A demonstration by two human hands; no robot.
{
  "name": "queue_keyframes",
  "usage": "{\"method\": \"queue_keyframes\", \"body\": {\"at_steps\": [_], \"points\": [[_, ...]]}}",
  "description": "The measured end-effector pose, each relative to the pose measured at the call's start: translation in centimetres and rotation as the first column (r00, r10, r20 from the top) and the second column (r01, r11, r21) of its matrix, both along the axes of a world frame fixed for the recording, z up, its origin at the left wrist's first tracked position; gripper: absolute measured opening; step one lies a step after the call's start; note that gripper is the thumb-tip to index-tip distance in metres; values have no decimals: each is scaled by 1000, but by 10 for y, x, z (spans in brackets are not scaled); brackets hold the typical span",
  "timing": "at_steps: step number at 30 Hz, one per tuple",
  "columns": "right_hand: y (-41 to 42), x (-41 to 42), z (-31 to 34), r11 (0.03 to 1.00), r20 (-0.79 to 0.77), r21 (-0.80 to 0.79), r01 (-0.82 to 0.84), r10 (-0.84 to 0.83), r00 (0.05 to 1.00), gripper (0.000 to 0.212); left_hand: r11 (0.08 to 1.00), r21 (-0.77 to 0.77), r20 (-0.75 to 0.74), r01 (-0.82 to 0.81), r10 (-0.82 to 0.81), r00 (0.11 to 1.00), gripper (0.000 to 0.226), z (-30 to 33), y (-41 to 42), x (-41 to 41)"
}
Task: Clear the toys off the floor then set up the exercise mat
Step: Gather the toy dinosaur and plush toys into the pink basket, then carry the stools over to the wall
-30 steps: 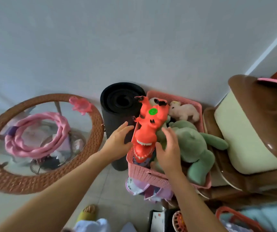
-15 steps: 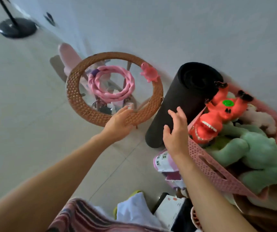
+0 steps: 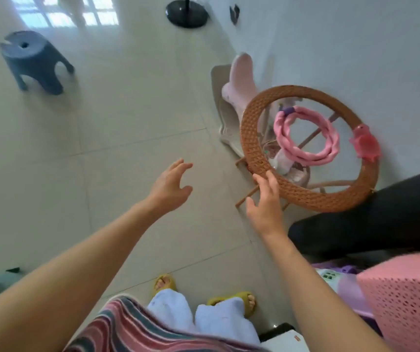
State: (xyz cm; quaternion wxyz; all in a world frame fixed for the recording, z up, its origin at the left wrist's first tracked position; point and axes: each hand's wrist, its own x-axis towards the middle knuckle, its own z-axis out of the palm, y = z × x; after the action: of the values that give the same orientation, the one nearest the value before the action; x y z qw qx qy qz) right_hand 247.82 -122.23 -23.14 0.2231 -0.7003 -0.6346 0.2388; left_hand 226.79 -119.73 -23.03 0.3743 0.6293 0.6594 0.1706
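Observation:
The rolled black exercise mat (image 3: pixel 371 219) stands at the right, between a round wicker table and a pink toy basket (image 3: pixel 404 295) at the lower right edge. My left hand (image 3: pixel 169 185) hangs over bare floor tiles, fingers spread, holding nothing. My right hand (image 3: pixel 264 199) is also open and empty, its fingertips at the near rim of the wicker table (image 3: pixel 254 153), left of the mat. The toys in the basket are out of frame except a sliver of orange.
On the glass-topped wicker table lie a pink coiled hoop (image 3: pixel 305 138) and a pink toy (image 3: pixel 365 146). A pink-and-white ride-on toy (image 3: pixel 236 85) stands behind it. A blue stool (image 3: pixel 33 62) and a black stand base (image 3: pixel 186 13) stand farther off. A purple toy (image 3: pixel 336 278) sits under the basket.
The view has swung left, away from the basket toward the open floor. Both hands have come off the orange dinosaur and now hang empty, the right one near the table rim.

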Motion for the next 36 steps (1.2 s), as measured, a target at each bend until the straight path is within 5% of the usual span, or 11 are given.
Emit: {"method": "queue_keyframes", "body": {"at_steps": [13,24,36], "points": [[49,-192,-18,854,-8,-120,-505,508,861,56,864,-82,-61,-496,493,868,58,-17,-79,-172],[94,-303,-29,513,-87,-218,-830,837,540,54,490,-102,-130,-866,856,500,56,-13,-124,-217],[54,-403,-35,153,-174,-244,-958,965,198,54,78,-91,-141,-993,986,90,56,-10,-200,-231]]}}
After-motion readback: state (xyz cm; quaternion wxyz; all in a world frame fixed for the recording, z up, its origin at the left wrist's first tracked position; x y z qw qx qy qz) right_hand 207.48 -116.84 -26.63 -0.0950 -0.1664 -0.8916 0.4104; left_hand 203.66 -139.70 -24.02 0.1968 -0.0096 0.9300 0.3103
